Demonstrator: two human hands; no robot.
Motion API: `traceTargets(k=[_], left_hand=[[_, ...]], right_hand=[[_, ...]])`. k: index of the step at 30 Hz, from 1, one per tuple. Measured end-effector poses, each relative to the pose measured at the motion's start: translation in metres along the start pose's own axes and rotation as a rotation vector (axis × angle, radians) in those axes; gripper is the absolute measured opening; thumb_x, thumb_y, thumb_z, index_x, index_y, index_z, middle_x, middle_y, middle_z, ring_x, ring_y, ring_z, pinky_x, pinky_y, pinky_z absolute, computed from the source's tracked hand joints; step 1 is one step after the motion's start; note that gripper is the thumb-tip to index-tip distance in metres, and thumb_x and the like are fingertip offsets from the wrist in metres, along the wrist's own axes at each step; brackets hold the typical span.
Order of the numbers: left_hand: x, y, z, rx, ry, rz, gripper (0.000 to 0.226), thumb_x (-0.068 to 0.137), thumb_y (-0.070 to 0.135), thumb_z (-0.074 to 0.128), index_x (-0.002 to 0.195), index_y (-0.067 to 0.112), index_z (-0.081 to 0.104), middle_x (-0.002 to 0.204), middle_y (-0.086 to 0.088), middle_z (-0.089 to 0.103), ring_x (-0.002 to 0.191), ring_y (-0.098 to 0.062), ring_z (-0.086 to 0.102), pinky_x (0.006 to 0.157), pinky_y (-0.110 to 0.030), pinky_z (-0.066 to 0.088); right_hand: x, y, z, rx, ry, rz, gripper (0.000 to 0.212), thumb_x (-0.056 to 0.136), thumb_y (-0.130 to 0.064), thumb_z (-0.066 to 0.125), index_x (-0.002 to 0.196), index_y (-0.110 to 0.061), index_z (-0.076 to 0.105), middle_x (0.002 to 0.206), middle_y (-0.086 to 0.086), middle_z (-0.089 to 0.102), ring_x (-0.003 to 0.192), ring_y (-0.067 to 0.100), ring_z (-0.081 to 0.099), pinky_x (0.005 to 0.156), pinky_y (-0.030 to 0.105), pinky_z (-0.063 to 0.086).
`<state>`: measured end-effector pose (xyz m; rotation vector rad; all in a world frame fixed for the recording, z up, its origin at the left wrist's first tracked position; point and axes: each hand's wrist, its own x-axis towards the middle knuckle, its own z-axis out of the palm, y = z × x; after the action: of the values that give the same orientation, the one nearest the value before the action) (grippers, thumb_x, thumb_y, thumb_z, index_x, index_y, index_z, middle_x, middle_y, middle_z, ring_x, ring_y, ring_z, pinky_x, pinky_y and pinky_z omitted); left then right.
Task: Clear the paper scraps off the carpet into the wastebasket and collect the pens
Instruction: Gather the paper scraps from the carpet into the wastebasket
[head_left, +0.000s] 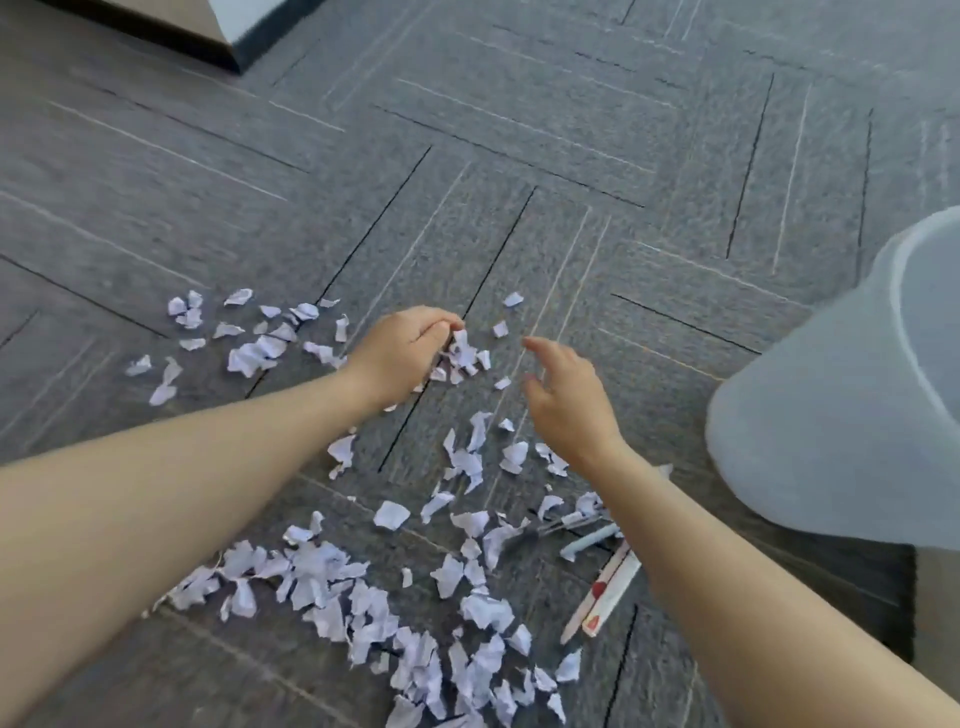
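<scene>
Lots of paper scraps (363, 597) still cover the carpet (519, 156). The left hand (402, 353) pinches some; the right hand (566, 400) is open. The pens (597, 540) wait.

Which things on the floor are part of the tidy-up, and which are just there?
Part of the job:
paper scraps
pens
wastebasket
left hand, closed on scraps
right hand, open

Just there:
carpet
dark furniture edge
</scene>
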<state>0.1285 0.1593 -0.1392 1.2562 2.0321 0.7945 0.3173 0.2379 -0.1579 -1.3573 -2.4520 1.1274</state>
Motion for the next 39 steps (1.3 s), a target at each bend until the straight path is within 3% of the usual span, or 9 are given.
traceTargets(k=[4, 11, 16, 19, 21, 24, 29, 36, 39], left_hand=[[-0.027, -0.077, -0.019, 0.201, -0.113, -0.061, 0.042, 0.099, 0.023, 0.040, 0.141, 0.016, 0.041, 0.152, -0.001, 0.032, 0.139, -0.017, 0.029, 0.108, -0.032, 0.029], [-0.036, -0.140, -0.023, 0.525, -0.146, -0.080, 0.070, 0.093, 0.053, 0.037, 0.149, 0.034, -0.001, 0.159, 0.006, -0.014, 0.146, -0.016, -0.010, 0.118, -0.045, 0.011], [-0.050, -0.123, 0.007, 0.353, -0.199, 0.067, 0.051, 0.099, 0.027, 0.038, 0.148, 0.020, 0.026, 0.159, 0.004, 0.012, 0.146, -0.011, 0.004, 0.118, -0.036, 0.015], [-0.058, -0.126, -0.001, 0.304, -0.024, 0.197, 0.040, 0.098, 0.020, 0.041, 0.138, 0.018, 0.045, 0.150, 0.000, 0.035, 0.140, -0.016, 0.026, 0.114, -0.033, 0.022], [-0.045, -0.140, -0.020, 0.410, 0.114, 0.105, 0.043, 0.096, 0.024, 0.044, 0.138, 0.020, 0.042, 0.153, -0.003, 0.030, 0.141, -0.022, 0.024, 0.115, -0.044, 0.020], [-0.019, -0.170, -0.058, 0.613, 0.190, -0.225, 0.061, 0.093, 0.047, 0.040, 0.148, 0.029, 0.019, 0.159, -0.004, 0.005, 0.145, -0.029, 0.005, 0.115, -0.055, 0.009], [0.004, -0.208, -0.099, 0.467, 0.149, -0.447, 0.067, 0.093, 0.054, 0.036, 0.149, 0.035, 0.005, 0.159, -0.003, -0.010, 0.145, -0.030, -0.009, 0.115, -0.057, 0.004], [-0.013, -0.182, -0.044, 0.279, 0.151, -0.099, 0.049, 0.097, 0.023, 0.031, 0.146, 0.025, 0.027, 0.157, 0.003, 0.016, 0.146, -0.018, 0.002, 0.117, -0.043, -0.001], [-0.037, -0.171, -0.026, 0.205, 0.049, 0.030, 0.045, 0.097, 0.025, 0.030, 0.141, 0.023, 0.037, 0.154, 0.007, 0.027, 0.144, -0.011, 0.011, 0.119, -0.042, 0.008]], right_hand=[[0.024, 0.025, 0.051, -0.162, -0.169, -0.001, 0.061, 0.100, -0.042, 0.044, 0.153, -0.030, 0.016, 0.163, -0.004, 0.003, 0.150, 0.021, -0.002, 0.120, 0.041, 0.009], [0.065, 0.005, 0.094, -0.316, -0.209, -0.255, 0.064, 0.100, -0.053, 0.033, 0.154, -0.028, 0.012, 0.163, -0.005, -0.003, 0.149, 0.016, -0.010, 0.122, 0.040, -0.001], [0.015, -0.003, 0.105, -0.175, -0.251, -0.505, 0.048, 0.099, -0.037, 0.039, 0.146, -0.025, 0.039, 0.159, -0.006, 0.026, 0.147, 0.014, 0.017, 0.120, 0.039, 0.015], [0.024, -0.001, 0.094, -0.093, 0.041, -0.381, 0.040, 0.099, -0.032, 0.047, 0.139, -0.026, 0.048, 0.152, -0.004, 0.039, 0.142, 0.018, 0.028, 0.116, 0.045, 0.023], [0.055, 0.003, 0.081, -0.180, 0.146, -0.171, 0.047, 0.099, -0.040, 0.045, 0.145, -0.033, 0.037, 0.160, -0.004, 0.022, 0.147, 0.021, 0.013, 0.117, 0.049, 0.012], [0.099, 0.016, 0.067, -0.340, 0.036, -0.002, 0.059, 0.096, -0.057, 0.036, 0.150, -0.042, 0.018, 0.163, -0.002, -0.002, 0.149, 0.027, -0.007, 0.115, 0.049, -0.002], [0.124, 0.006, 0.075, -0.303, -0.126, -0.140, 0.065, 0.096, -0.058, 0.037, 0.153, -0.035, 0.015, 0.163, -0.004, 0.000, 0.149, 0.020, -0.007, 0.117, 0.051, 0.004], [0.069, -0.030, 0.122, -0.357, -0.327, -0.513, 0.056, 0.101, -0.045, 0.033, 0.152, -0.028, 0.019, 0.161, -0.008, 0.013, 0.149, 0.012, 0.002, 0.121, 0.042, 0.000], [0.039, -0.016, 0.113, -0.269, -0.387, -0.596, 0.050, 0.100, -0.046, 0.031, 0.146, -0.027, 0.036, 0.156, -0.010, 0.031, 0.144, 0.009, 0.024, 0.120, 0.043, 0.019]])
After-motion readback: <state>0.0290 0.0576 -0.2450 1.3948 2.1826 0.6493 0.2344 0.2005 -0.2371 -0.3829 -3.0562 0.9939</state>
